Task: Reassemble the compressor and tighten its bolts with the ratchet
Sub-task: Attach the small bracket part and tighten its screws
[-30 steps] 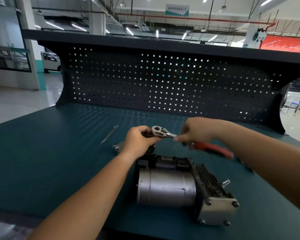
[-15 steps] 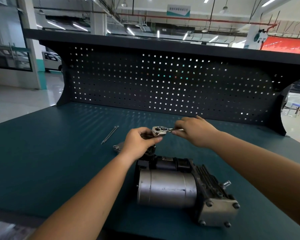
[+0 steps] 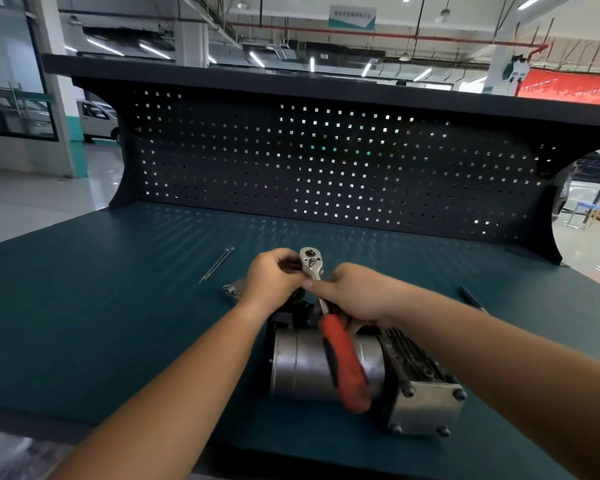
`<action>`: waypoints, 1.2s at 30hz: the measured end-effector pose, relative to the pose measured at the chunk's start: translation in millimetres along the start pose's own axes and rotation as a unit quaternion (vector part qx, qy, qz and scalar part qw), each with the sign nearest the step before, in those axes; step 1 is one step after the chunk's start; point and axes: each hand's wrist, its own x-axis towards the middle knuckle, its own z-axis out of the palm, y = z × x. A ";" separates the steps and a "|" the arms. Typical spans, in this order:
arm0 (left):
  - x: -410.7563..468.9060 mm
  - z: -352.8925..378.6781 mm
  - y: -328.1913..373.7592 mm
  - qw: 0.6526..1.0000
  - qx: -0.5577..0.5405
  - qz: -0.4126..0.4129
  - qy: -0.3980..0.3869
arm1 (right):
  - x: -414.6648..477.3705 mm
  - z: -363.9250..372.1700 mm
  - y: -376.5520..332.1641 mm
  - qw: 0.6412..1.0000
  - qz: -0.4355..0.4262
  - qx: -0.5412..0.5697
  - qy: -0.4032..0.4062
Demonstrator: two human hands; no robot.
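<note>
**Ratchet held in both hands above compressor**

Compressor [image 3: 354, 368] lies on its side on the green bench top [image 3: 101, 306], near the front edge, its silver cylinder toward the left and its finned head with bolted end plate toward the right. Ratchet [image 3: 321, 306] is held over the compressor's far end, chrome head pointing away from the person and red handle slanting down across the cylinder. Left hand [image 3: 274, 278] is curled around the area just beside the ratchet head; what its fingers grip is hidden. Right hand [image 3: 352, 294] is closed on the ratchet's metal shank just below the head. Two long thin bolts [image 3: 217, 265] lie side by side on the bench, left of the hands. A small grey metal part [image 3: 234, 291] rests beside the left wrist. A dark slim tool [image 3: 471, 297] lies well apart, to the right. A perforated back panel [image 3: 326, 161] stands behind.
</note>
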 end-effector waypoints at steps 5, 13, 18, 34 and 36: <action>0.4 -0.8 1.6 1.000 0.007 0.006 -0.008 | 3.4 -5.7 8.1 0.999 0.010 0.007 -0.029; -1.1 1.6 3.6 1.000 -0.024 0.002 -0.012 | 26.2 -84.7 16.0 0.923 -0.043 -0.383 0.025; -0.5 0.9 0.3 0.999 -0.031 -0.004 0.011 | 48.4 -75.4 31.8 0.861 -0.123 -0.477 0.130; -5.0 0.1 3.5 1.000 0.019 0.017 0.001 | 3.8 -4.1 7.2 0.965 -0.054 -0.253 0.040; -5.1 -0.7 4.8 1.000 0.023 0.014 0.002 | 5.8 -0.3 3.1 0.990 -0.046 -0.131 0.019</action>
